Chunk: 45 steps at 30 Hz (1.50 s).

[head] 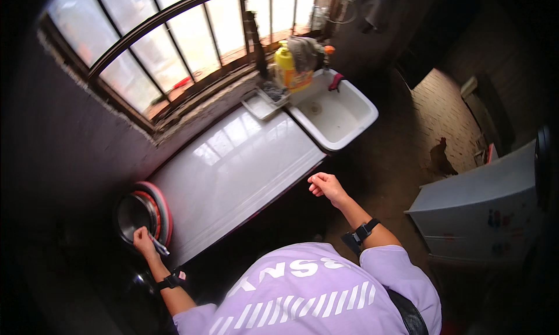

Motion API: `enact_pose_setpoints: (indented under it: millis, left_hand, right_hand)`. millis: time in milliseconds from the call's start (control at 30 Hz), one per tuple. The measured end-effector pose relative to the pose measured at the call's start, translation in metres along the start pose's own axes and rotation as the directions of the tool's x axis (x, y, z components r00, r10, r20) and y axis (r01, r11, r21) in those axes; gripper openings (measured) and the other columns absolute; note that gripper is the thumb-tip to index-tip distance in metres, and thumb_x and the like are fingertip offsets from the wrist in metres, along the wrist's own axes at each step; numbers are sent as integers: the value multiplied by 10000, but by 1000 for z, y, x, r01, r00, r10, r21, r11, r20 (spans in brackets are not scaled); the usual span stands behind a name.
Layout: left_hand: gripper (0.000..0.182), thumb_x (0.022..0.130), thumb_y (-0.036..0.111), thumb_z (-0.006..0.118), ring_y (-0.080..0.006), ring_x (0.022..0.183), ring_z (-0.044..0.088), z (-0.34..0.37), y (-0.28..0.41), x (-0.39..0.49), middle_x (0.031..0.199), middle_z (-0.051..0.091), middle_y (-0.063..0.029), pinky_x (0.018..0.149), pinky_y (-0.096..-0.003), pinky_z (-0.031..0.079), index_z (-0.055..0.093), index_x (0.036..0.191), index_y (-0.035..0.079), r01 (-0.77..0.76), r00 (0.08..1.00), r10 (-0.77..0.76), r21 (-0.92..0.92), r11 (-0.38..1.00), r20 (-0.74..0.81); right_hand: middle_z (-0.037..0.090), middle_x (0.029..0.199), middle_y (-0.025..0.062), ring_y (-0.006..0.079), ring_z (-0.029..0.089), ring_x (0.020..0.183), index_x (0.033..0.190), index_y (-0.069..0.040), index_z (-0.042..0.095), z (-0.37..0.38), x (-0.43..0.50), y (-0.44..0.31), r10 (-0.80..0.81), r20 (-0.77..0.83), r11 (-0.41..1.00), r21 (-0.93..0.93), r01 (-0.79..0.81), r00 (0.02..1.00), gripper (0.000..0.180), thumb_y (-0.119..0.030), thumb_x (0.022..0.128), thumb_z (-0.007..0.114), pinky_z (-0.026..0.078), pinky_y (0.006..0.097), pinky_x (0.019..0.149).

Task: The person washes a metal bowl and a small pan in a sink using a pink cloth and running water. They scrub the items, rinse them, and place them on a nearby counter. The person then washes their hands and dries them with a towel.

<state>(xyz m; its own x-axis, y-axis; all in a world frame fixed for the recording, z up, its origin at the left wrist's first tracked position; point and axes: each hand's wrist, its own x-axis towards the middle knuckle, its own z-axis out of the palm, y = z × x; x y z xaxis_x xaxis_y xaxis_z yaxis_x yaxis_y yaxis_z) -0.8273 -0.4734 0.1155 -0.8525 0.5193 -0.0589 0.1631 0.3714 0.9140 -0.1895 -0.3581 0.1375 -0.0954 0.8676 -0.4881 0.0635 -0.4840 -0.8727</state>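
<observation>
My left hand is closed around a slim, shiny pale-blue object; its exact kind is too blurred to tell. Just beyond that hand sits a stack of nested basins with pink and red rims and a dark metal bowl innermost. My right hand hangs in the air off the front edge of the glossy white countertop. Its fingers are loosely curled, and I see nothing in them. Nearest to it are the counter's right corner and the white sink.
At the sink's back left stand a yellow detergent bottle, a grey cloth and a shallow white tray. A dark pink cloth or glove drapes over the sink rim. To the right are a white cabinet-like appliance and a chicken on the floor.
</observation>
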Motion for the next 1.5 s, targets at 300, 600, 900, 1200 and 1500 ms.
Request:
enact_pose_setpoints:
  millis: [300, 600, 900, 1200, 1500]
  left_hand:
    - [281, 951, 255, 554, -77, 470, 491, 289, 176, -230, 583, 499, 11, 430, -228, 403, 562, 738, 73, -190, 766, 248, -159, 969, 594]
    - [392, 932, 381, 558, -126, 603, 589, 465, 236, -370, 699, 631, -54, 553, -278, 472, 634, 799, 20, -410, 336, 115, 35, 911, 935]
    - [464, 818, 403, 647, -339, 920, 652, 643, 168, -375, 946, 679, -212, 815, -412, 498, 645, 1056, 5, -531, 313, -66, 233, 815, 948]
    - [835, 726, 429, 709, -393, 1443, 72, 763, 137, -353, 1572, 119, -149, 1131, -546, 193, 373, 1442, 164, -724, 582, -80, 561, 401, 809]
    - [734, 712, 359, 724, -373, 1447, 81, 766, 116, -393, 1578, 137, -90, 1135, -499, 190, 481, 1369, 140, -619, 735, 67, 628, 472, 675]
  right_hand:
    - [299, 503, -85, 32, 249, 414, 651, -165, 437, -212, -62, 6, 21, -323, 920, 376, 108, 946, 418, -428, 965, 517, 191, 206, 399]
    - [453, 628, -57, 26, 352, 480, 859, -115, 555, -320, -20, 7, 89, -153, 957, 286, -42, 984, 175, -264, 949, 570, 305, 193, 436]
    - [540, 738, -41, 47, 489, 604, 899, -102, 591, -382, 170, -84, 77, 33, 995, -68, -75, 997, 128, -228, 911, 612, 432, 202, 547]
    - [543, 751, -25, 65, 488, 624, 897, -91, 608, -427, 333, -101, 317, 63, 929, -221, -296, 946, 133, -223, 906, 607, 437, 210, 556]
    - [565, 761, 27, 95, 512, 596, 912, -55, 608, -408, 454, -63, 471, 230, 829, -445, -339, 851, 147, -199, 885, 603, 461, 249, 520]
